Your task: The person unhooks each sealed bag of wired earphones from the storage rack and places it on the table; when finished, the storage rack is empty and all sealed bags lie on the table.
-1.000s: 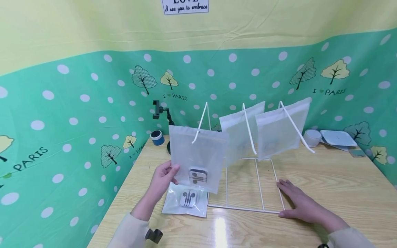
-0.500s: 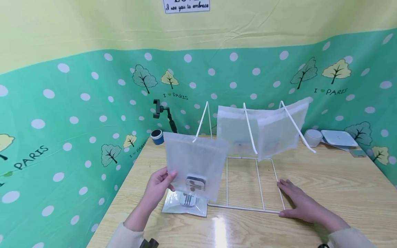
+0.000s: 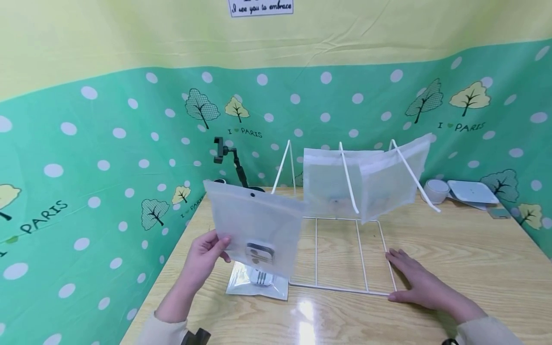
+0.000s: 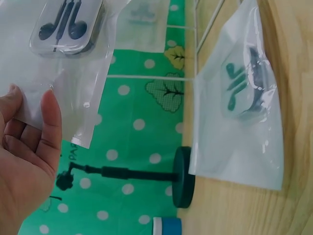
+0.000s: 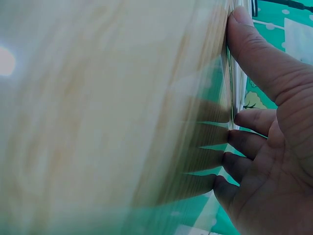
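Since a second ago, the frosted pouch [image 3: 254, 230] has slid off the leftmost rod of the wire rack [image 3: 345, 254]; the left hand [image 3: 202, 256] pinches its lower edge above the counter [image 3: 453, 268]. Held so thinly, it could slip. The right hand [image 3: 416, 282] lies flat, bracing the rack's base.
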Demonstrator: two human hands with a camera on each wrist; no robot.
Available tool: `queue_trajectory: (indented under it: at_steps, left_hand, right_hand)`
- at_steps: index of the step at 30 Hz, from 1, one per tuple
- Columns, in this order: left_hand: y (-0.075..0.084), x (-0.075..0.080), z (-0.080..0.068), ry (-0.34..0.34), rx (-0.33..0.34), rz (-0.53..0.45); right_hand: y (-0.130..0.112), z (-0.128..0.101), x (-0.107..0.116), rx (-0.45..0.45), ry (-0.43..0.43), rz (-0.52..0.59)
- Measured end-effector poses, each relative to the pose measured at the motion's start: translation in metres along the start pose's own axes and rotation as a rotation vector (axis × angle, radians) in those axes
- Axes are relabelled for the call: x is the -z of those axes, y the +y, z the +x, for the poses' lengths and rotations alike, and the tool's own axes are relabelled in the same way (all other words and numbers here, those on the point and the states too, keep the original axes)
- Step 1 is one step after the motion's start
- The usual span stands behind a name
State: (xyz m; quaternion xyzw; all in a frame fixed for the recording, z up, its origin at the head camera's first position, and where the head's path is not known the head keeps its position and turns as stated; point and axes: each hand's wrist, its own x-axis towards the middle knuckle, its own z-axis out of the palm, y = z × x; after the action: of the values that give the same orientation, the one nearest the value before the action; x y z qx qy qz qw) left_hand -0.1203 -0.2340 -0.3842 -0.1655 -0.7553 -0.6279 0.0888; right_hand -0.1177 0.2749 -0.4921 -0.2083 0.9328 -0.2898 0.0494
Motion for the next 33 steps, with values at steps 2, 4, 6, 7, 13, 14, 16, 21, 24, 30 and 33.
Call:
queue_trajectory:
  at_steps: [2, 4, 6, 7, 13, 14, 16, 21, 24, 30, 33]
  left_hand:
    - [0.002, 0.006, 0.000, 0.010, -0.020, -0.028]
    - [0.005, 0.014, -0.001, 0.036, -0.039, -0.056]
    - [0.007, 0.022, 0.000, 0.065, -0.064, -0.078]
    - [0.008, 0.027, 0.000, 0.083, -0.076, -0.088]
    - [0.005, 0.058, 0.001, 0.170, -0.105, -0.155]
    - [0.004, 0.063, 0.001, 0.189, -0.095, -0.158]
    - [0.001, 0.073, 0.000, 0.225, -0.061, -0.148]
    - [-0.010, 0.095, -0.004, 0.258, 0.036, -0.105]
    - [-0.018, 0.108, -0.008, 0.255, 0.089, -0.078]
    - [-0.035, 0.130, -0.014, 0.240, 0.269, 0.052]
    - [-0.045, 0.140, -0.016, 0.219, 0.382, 0.138]
  right_hand:
    - [0.000, 0.000, 0.000, 0.001, 0.000, -0.001]
    - [0.000, 0.000, 0.000, 0.002, -0.001, 0.000]
    - [0.000, 0.001, 0.000, -0.001, -0.005, 0.000]
    - [0.000, 0.001, 0.000, -0.004, -0.007, -0.002]
    - [-0.001, 0.001, 0.001, -0.018, -0.020, -0.010]
    - [-0.001, 0.001, 0.001, -0.018, -0.021, -0.010]
    - [-0.001, 0.001, 0.002, -0.019, -0.021, -0.007]
    - [-0.001, 0.001, 0.002, -0.022, -0.025, -0.001]
    - [-0.001, 0.001, 0.002, -0.024, -0.028, -0.002]
    - [-0.001, 0.001, 0.002, -0.022, -0.028, -0.005]
    - [-0.002, 0.001, 0.003, -0.020, -0.027, -0.005]
